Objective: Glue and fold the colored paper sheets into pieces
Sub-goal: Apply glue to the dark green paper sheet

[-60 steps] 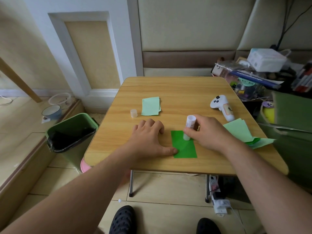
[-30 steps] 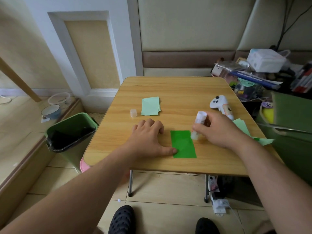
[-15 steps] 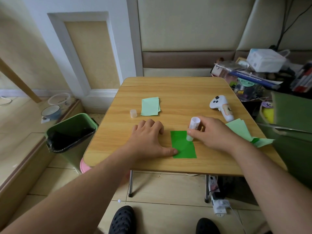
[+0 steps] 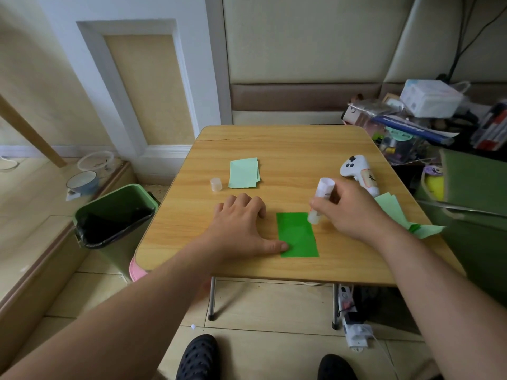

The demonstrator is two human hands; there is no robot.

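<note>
A green bin was seen on the floor left of the wooden table. On the table, a small clear cap stood just beside a stack of pale green paper. The left hand was laid flat on the tabletop, fingers spread apart, its thumb tip pressed on the near left corner of the dark green sheet. That sheet was spread flat near the front edge, between the two hands. The right hand was closed around a white glue stick, which was held tilted, its lower end set at the sheet's far right corner. Further right, a white controller and more pale green sheets were lying near the table's right edge
</note>
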